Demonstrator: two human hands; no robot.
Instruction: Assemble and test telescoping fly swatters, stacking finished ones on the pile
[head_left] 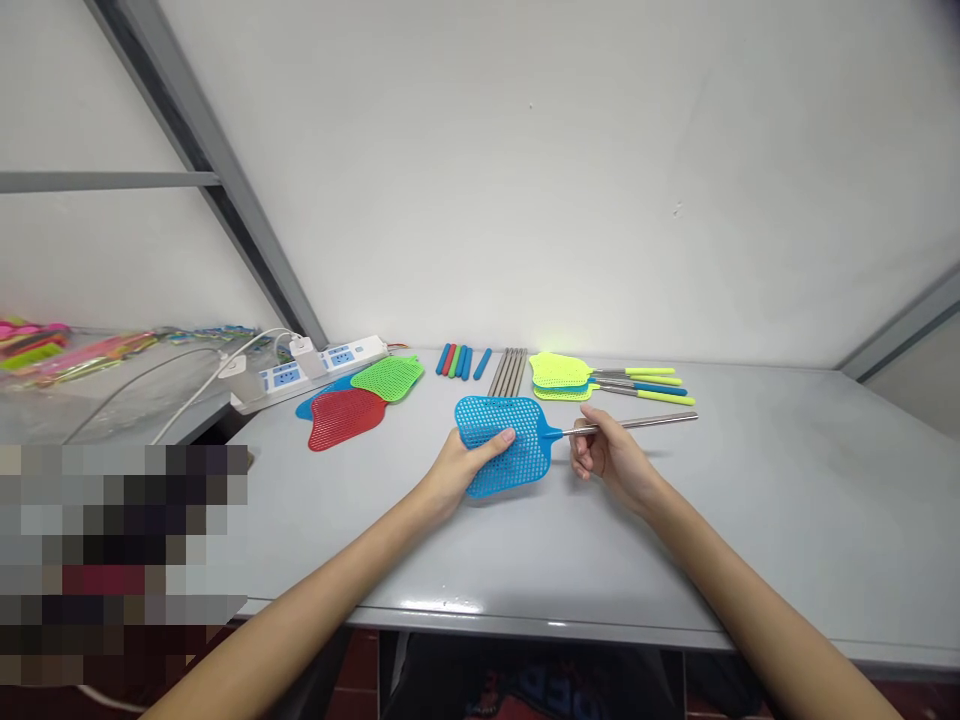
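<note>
Head view: blue perforated plastic swatter head (502,447), clasped firmly from below and above by the left hand (459,473); right hand (611,455) pinches narrowly on a slim steel rod (645,424) beside the head's stem. Loose steel rods (508,372) lie beyond the grip.

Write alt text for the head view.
A person's left hand holds a blue plastic fly swatter while the right hand grips its metal handle on a grey table. A red swatter and green swatter lie beyond.

Table (750,500): power strip (330,362) back L, swatter heads (345,415) beside, steel rods (508,372) mid, swatters (559,370) back R
</note>
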